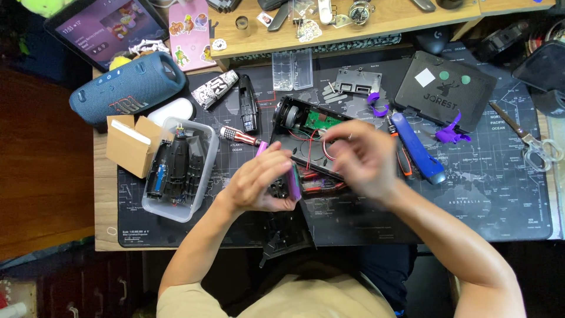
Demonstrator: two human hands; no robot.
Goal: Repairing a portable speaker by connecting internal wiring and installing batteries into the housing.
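Left hand [259,185] curled round purple-cased battery pack [293,179], right hand [359,156] blurred — grip unreadable — over opened black plastic shell [300,121], red wires [312,147]

Even overhead light, moderately bright on the desk mat [471,194]; floor at left and the bottom edge fall off dark. Shadows soft and short. Right hand [359,159] is motion-blurred, fingers smeared; left hand [262,182] slightly soft. Static items are sharp, e.g. scissors [527,138]. Mild glare on the tablet screen [109,26] and clear plastic tub [203,171]. Slight wide-angle bowing at the edges.
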